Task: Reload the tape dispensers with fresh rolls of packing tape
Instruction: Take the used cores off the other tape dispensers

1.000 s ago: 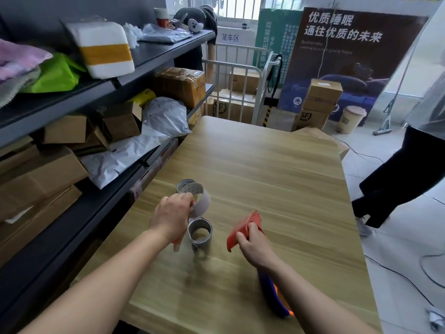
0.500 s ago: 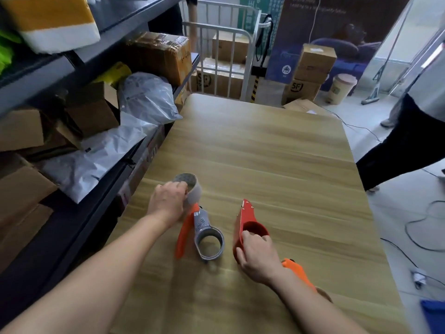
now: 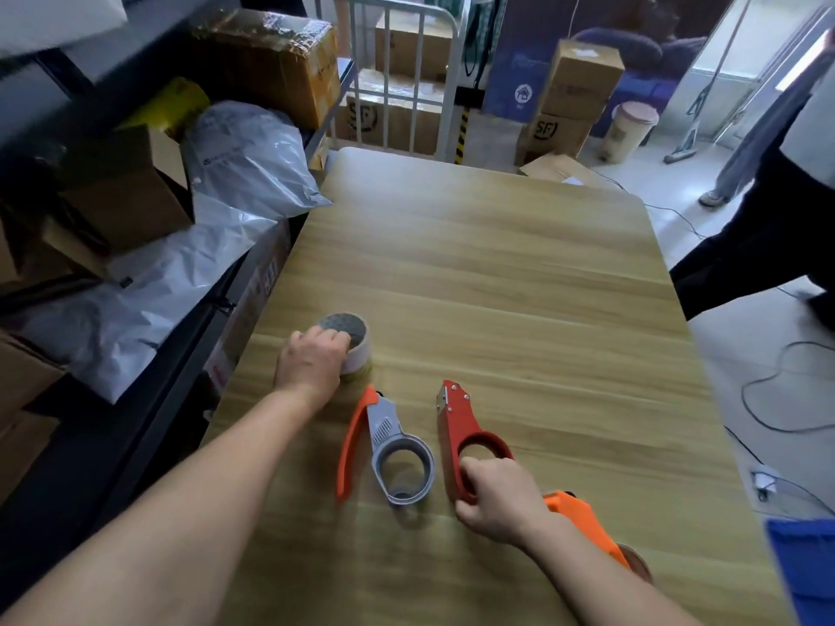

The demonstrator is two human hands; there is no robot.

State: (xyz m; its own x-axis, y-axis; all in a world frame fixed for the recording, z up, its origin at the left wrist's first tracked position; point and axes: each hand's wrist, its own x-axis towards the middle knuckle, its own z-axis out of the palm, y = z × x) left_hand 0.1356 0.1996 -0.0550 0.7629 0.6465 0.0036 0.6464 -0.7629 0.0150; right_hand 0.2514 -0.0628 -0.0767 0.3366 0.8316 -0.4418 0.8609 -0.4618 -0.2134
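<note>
Pale wood-grain table (image 3: 497,286) fills the view, seen from above by the person working at it. Near its left edge stands a roll of packing tape (image 3: 354,336), flat on the tabletop with its grey patterned top facing up; the left hand (image 3: 311,370) grips it from the near side, fingers curled over its top and wall. Closer to the viewer and to the right, the right hand (image 3: 499,501) holds a red tape dispenser (image 3: 454,422) by its ring-shaped end, fingers wrapped round the loop, the blade end pointing away. Between the two hands an orange-and-grey tape dispenser (image 3: 393,449) lies on the table, its ring holding no roll, touched by neither hand. Another orange dispenser (image 3: 571,510) lies partly hidden under the right forearm. Dark shelving (image 3: 149,426) along the left holds cardboard boxes (image 3: 271,61) and grey plastic mailer bags (image 3: 244,164). Another person (image 3: 759,255) stands at the right, beside the table.
</note>
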